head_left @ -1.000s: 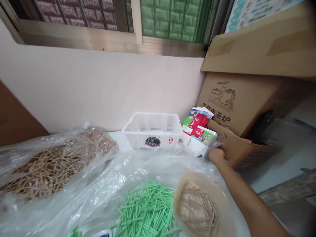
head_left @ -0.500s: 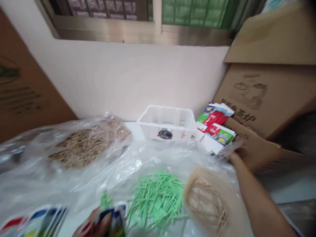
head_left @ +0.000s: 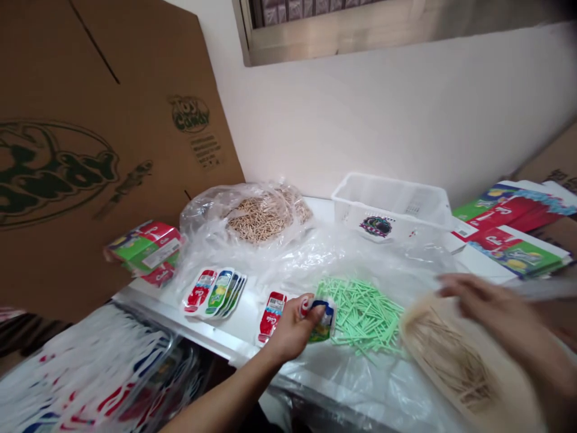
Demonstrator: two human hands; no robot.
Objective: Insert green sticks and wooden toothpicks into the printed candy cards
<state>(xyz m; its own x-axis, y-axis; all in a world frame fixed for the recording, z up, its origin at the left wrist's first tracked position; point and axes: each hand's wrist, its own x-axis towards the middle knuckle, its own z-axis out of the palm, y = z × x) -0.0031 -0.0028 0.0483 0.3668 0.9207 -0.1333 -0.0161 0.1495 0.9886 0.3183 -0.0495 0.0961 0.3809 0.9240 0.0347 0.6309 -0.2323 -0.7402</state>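
Observation:
My left hand is closed around a few bottle-shaped candy packets, red and blue-green, at the near side of the table. Just right of it lies a heap of light green sticks on clear plastic. A red Cola packet rests flat at its left. My right hand, blurred, hovers over the upper edge of a beige tray of thin brown sticks. Its fingers are stretched out, with nothing visible in them. Farther left, several packets lie overlapped in a row.
Behind stand a plastic bag of brown sticks and a white basket. Flat printed boxes lie at right, a printed box at left beside a large carton. More packets fill the lower left.
The view has turned left and down. My right hand has come back from the printed boxes to the beige tray. My left hand still holds packets; no green sticks show in it now.

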